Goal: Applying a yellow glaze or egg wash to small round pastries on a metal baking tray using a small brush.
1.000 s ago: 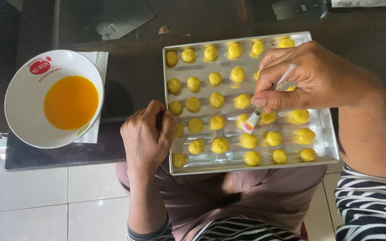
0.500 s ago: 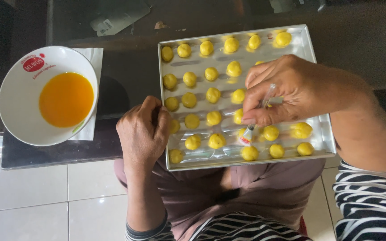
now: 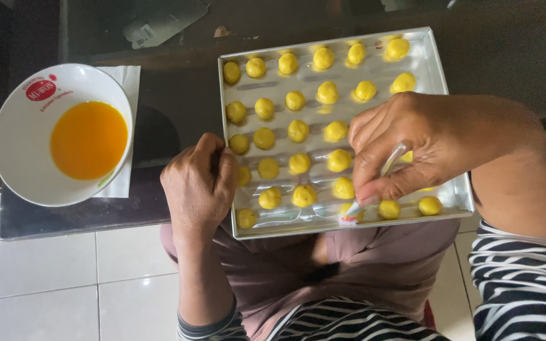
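Note:
A shiny metal baking tray [image 3: 440, 76] lies on the dark table, its near edge over my lap. Several small yellow dough balls [image 3: 297, 131] sit on it in rows. My right hand [image 3: 424, 145] pinches a small clear-handled brush [image 3: 364, 203], whose pale tip touches a ball in the front row. My left hand [image 3: 200, 183] is curled against the tray's left edge, fingers closed, steadying it. A white bowl [image 3: 26, 167] of orange-yellow liquid [image 3: 88, 140] stands to the left on a white napkin [image 3: 126, 82].
The dark glossy table [image 3: 172, 101] ends near my knees, with white floor tiles [image 3: 64, 284] below. A crumpled plastic wrapper [image 3: 159, 22] lies at the far side. My lap in brownish cloth [image 3: 361, 271] sits under the tray's near edge.
My right hand has moved the brush down and left, from the middle rows to the front row. The view shifted slightly; my left hand stays at the tray's edge.

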